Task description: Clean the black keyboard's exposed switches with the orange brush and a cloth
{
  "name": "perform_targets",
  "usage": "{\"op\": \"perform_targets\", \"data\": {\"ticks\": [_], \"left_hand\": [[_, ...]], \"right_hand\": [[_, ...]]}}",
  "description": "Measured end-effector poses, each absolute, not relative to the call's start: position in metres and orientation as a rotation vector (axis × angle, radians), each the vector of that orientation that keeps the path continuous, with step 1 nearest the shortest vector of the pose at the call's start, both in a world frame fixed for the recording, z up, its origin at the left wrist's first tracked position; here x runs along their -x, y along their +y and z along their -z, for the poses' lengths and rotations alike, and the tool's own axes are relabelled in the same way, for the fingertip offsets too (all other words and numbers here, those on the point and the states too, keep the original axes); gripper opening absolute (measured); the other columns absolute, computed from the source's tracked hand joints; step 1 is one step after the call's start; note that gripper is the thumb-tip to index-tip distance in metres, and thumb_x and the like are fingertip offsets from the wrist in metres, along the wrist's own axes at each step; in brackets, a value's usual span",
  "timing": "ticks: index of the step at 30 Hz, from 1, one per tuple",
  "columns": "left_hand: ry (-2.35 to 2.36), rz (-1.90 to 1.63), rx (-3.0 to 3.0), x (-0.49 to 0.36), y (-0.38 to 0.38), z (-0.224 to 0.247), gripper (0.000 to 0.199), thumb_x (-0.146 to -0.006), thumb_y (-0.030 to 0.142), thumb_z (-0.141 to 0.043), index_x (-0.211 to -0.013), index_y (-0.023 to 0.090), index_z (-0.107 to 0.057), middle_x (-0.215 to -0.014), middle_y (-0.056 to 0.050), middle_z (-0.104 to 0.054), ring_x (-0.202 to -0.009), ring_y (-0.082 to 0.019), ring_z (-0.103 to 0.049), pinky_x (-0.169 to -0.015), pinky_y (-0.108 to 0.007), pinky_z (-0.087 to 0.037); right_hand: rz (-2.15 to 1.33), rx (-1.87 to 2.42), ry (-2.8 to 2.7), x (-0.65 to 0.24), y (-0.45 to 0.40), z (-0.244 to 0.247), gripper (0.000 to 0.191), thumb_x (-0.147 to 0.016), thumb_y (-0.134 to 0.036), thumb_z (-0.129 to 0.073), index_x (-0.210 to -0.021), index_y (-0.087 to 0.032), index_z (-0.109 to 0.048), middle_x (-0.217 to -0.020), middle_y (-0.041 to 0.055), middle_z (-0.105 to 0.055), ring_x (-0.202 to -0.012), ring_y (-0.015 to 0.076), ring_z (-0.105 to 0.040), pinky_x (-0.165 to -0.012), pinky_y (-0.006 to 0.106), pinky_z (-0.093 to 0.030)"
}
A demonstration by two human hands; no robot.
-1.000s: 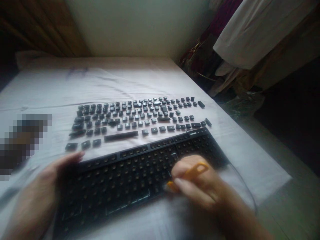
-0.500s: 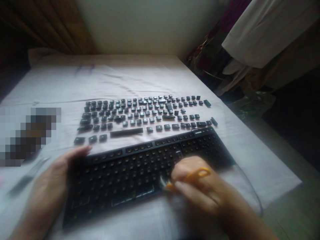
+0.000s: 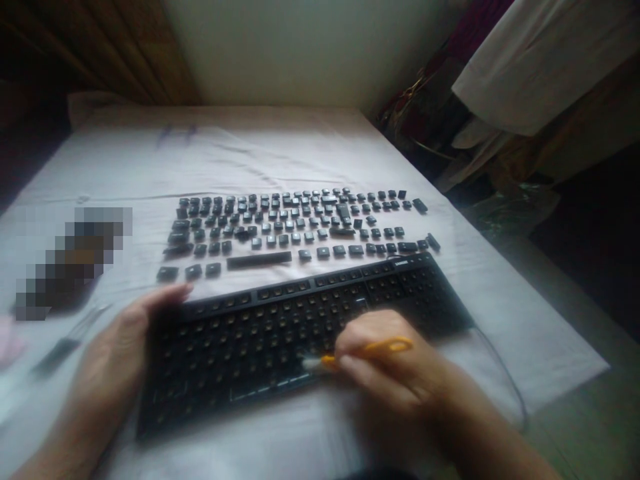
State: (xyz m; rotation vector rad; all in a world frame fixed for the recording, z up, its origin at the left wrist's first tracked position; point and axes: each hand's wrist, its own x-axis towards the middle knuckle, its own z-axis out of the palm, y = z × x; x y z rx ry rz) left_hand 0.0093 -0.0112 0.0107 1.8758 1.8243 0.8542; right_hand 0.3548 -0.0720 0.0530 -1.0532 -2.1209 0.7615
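A black keyboard base (image 3: 240,333) without its keycaps lies tilted across the cloth-covered surface. My left hand (image 3: 123,347) grips its left end, thumb along the top edge and the other fingers hidden. In my right hand (image 3: 385,360) is a brush (image 3: 387,348) with an orange looped handle, held in closed fingers. Its pale bristles, blurred, are over the lower middle of the base. Behind the base, loose black keycaps (image 3: 285,241) are laid out in rows, with the long space bar (image 3: 259,260) in the front row.
A pixelated dark object (image 3: 75,260) lies at the left, with a blurred dark-ended item (image 3: 63,353) near my left wrist. A cable (image 3: 505,367) runs off the base's right end. Cloth (image 3: 520,67) hangs beyond the right edge.
The brush in my right hand has moved left over the base, its bristles now pointing more leftward. The whole view has shifted slightly. My left hand still grips the base.
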Motion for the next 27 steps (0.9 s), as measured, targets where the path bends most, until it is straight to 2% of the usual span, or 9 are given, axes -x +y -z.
{"op": "perform_targets", "data": {"ticks": [3, 8, 14, 20, 27], "left_hand": [[1.796, -0.832, -1.769, -0.014, -0.013, -0.018, 0.05, -0.098, 0.06, -0.033, -0.116, 0.033, -0.072, -0.127, 0.004, -0.074, -0.126, -0.024, -0.064, -0.116, -0.044, -0.046], [1.814, -0.887, -1.697, -0.021, -0.012, -0.024, 0.059, -0.092, 0.071, -0.034, -0.109, 0.03, -0.074, -0.122, 0.001, -0.076, -0.124, -0.027, -0.064, -0.118, -0.049, -0.043], [1.785, -0.925, -1.627, -0.03, -0.014, -0.03, 0.067, -0.088, 0.079, -0.035, -0.109, 0.029, -0.073, -0.122, -0.001, -0.075, -0.126, -0.028, -0.062, -0.118, -0.049, -0.042], [1.776, -0.898, -1.626, -0.029, -0.016, -0.03, 0.064, -0.09, 0.077, -0.037, -0.111, 0.028, -0.073, -0.125, -0.001, -0.074, -0.128, -0.029, -0.061, -0.12, -0.05, -0.04], [1.798, -0.861, -1.679, -0.022, -0.013, -0.026, 0.059, -0.094, 0.071, -0.034, -0.113, 0.031, -0.073, -0.124, 0.001, -0.074, -0.128, -0.028, -0.061, -0.119, -0.05, -0.041]], "right_hand": [[-0.851, 1.069, -2.117, -0.356, -0.071, -0.052, 0.023, -0.098, -0.021, -0.046, -0.08, -0.018, -0.06, -0.066, 0.0007, -0.064, -0.057, 0.0126, -0.058, -0.059, 0.025, -0.043], [-1.065, 1.072, -1.955, -0.36, -0.076, -0.052, 0.02, -0.097, -0.022, -0.047, -0.081, -0.019, -0.058, -0.066, -0.0001, -0.06, -0.056, 0.0128, -0.057, -0.054, 0.023, -0.043], [-0.994, 1.098, -1.832, -0.367, -0.078, -0.054, 0.014, -0.095, -0.015, -0.051, -0.084, -0.021, -0.059, -0.068, -0.0008, -0.062, -0.058, 0.0132, -0.058, -0.055, 0.023, -0.045], [-0.857, 1.196, -1.833, -0.369, -0.076, -0.056, 0.022, -0.095, -0.017, -0.048, -0.074, -0.02, -0.055, -0.062, -0.0014, -0.057, -0.052, 0.0119, -0.052, -0.05, 0.023, -0.04], [-0.959, 1.115, -1.984, -0.359, -0.076, -0.056, 0.024, -0.1, -0.022, -0.047, -0.08, -0.019, -0.059, -0.068, 0.0007, -0.062, -0.058, 0.0126, -0.056, -0.057, 0.024, -0.046]]}}
